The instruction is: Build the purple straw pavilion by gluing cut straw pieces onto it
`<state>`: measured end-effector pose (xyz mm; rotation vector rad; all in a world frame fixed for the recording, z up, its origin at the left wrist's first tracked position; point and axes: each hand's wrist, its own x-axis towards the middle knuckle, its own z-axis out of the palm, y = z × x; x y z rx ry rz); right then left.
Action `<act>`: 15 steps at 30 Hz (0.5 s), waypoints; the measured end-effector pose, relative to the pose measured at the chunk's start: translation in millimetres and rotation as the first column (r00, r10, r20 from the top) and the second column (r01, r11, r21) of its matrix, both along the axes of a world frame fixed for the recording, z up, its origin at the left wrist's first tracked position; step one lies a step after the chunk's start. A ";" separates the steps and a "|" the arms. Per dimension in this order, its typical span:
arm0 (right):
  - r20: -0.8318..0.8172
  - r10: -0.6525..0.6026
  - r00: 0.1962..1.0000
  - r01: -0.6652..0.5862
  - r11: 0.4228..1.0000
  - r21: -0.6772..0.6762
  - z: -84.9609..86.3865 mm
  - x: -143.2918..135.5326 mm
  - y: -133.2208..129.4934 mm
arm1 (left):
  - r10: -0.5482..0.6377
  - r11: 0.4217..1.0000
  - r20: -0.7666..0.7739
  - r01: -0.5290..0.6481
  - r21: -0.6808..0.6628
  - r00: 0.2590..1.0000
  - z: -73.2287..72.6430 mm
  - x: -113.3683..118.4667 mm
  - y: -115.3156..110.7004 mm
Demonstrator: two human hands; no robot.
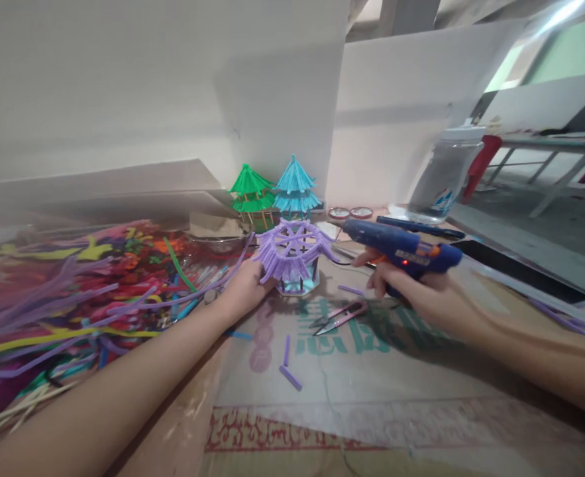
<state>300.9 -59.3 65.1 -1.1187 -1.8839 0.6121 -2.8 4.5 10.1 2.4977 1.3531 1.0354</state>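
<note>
Offcuts of purple pipe cleaner (291,377) lie nearest us, then pink-handled thread snips (340,317). Beyond, on the surface (183,411), stands the purple pavilion model (296,246); we do best keeping it steady and the hot nozzle (336,223) clear of skin. Our left hand (250,285) reaches forward, gripping its left side at the roof edge; our right hand (396,277) wraps the blue glue gun (396,244), nozzle aimed leftward. Behind stand green (250,189) and blue pavilions (295,189).

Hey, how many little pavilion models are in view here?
3: a purple pavilion held by the left hand, with a green pavilion and a blue pavilion side by side behind it. Any behind these would be hidden.
</note>
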 end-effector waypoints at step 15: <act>0.118 0.100 0.988 -0.105 0.994 0.041 -6.5 -6.1 -2.9 | 0.000 1.000 -0.043 0.000 0.010 0.999 5.4 0.9 -0.1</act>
